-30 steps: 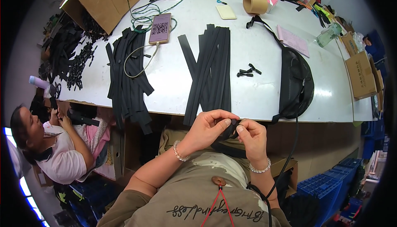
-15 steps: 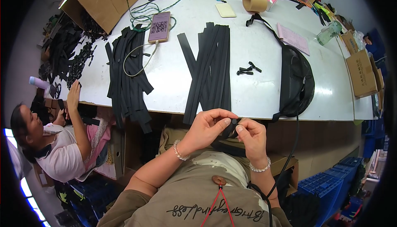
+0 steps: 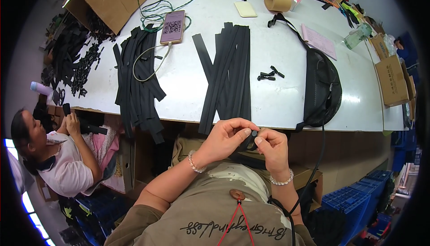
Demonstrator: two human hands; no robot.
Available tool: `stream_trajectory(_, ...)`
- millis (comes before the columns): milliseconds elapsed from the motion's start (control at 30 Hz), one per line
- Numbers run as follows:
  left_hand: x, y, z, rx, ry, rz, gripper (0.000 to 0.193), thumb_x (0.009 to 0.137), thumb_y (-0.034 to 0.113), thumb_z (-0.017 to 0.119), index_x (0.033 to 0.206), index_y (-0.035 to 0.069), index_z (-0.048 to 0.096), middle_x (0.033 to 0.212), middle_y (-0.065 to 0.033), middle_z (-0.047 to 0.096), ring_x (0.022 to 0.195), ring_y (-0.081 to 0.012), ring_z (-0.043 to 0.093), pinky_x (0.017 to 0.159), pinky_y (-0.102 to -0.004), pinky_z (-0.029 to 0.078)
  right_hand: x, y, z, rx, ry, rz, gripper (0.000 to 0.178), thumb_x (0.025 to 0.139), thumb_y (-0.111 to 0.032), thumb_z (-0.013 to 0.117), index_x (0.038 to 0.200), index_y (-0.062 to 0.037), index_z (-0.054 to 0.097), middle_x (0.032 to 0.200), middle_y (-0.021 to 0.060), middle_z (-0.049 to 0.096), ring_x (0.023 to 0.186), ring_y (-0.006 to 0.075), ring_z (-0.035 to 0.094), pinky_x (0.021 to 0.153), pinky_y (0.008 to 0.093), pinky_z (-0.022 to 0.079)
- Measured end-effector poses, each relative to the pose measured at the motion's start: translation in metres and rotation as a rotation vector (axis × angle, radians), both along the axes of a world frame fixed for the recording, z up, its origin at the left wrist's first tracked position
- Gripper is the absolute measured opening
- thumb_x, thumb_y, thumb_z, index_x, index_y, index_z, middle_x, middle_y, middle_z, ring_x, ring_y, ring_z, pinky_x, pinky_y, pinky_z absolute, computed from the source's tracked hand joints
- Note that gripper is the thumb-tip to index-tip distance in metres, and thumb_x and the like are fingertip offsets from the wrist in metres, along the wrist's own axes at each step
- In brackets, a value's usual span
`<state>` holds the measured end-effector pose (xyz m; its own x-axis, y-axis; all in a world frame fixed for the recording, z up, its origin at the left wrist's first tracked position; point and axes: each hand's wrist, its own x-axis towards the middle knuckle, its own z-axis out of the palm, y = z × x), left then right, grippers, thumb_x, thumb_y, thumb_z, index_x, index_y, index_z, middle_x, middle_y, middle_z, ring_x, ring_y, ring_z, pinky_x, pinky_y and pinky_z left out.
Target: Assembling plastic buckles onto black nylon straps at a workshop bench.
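My left hand (image 3: 225, 139) and my right hand (image 3: 273, 149) meet just off the table's front edge. Both pinch a black strip (image 3: 245, 145), with a small dark piece (image 3: 254, 133) between the fingertips; its exact kind is too small to make out. Beyond my hands lies a bundle of long, flat black strips (image 3: 230, 71). Several small black zipper-pull-like pieces (image 3: 271, 73) sit on the table to the right of it.
Left on the white table (image 3: 179, 89) are another strip bundle (image 3: 139, 80), a cabled phone (image 3: 172, 26), a cardboard box (image 3: 109, 4) and a heap of small black pieces (image 3: 83, 71). A black mesh bag (image 3: 321, 89) lies right. A co-worker (image 3: 67, 165) sits at left holding a black strip.
The co-worker's raised hand has come down from the heap to the strip in their other hand. My fingers have shifted only slightly around the small dark piece.
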<state>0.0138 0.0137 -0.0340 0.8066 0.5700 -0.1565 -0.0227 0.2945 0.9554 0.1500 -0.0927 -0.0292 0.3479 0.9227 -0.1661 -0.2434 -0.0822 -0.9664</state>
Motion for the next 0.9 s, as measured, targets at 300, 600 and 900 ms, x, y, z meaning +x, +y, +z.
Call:
stream_trajectory(300,0.002,-0.003,0.011,0.228,0.024,0.012,0.014,0.089,0.003,0.053,0.095,0.002,0.065,0.082,0.0023,0.056,0.065,-0.0016,0.043,0.056,-0.0177,0.035,0.005,-0.003,-0.001,0.014,-0.160,0.022,0.013,0.082,0.000,0.059,0.070,-0.0004,0.055,0.062,-0.0059,0.049,0.057,0.0008,0.039,0.050,0.0183,0.031)
stream_trajectory(600,0.001,-0.001,0.018,0.359,0.046,0.003,0.014,0.087,0.001,0.053,0.094,0.002,0.065,0.082,-0.0009,0.055,0.065,-0.0038,0.046,0.056,-0.0189,0.037,0.002,-0.005,0.000,0.055,-0.180,0.010,0.013,0.084,-0.002,0.058,0.072,0.0001,0.055,0.064,-0.0048,0.049,0.058,0.0013,0.038,0.051,0.0181,0.031)
stream_trajectory(900,0.000,-0.005,0.013,0.000,-0.071,0.000,0.022,0.086,0.001,0.058,0.108,0.000,0.060,0.093,0.0014,0.059,0.078,-0.0022,0.051,0.068,-0.0165,0.043,0.000,-0.005,-0.003,0.109,-0.171,-0.017,0.009,0.087,-0.004,0.057,0.080,0.0010,0.056,0.075,-0.0027,0.052,0.064,0.0023,0.042,0.056,0.0177,0.035)
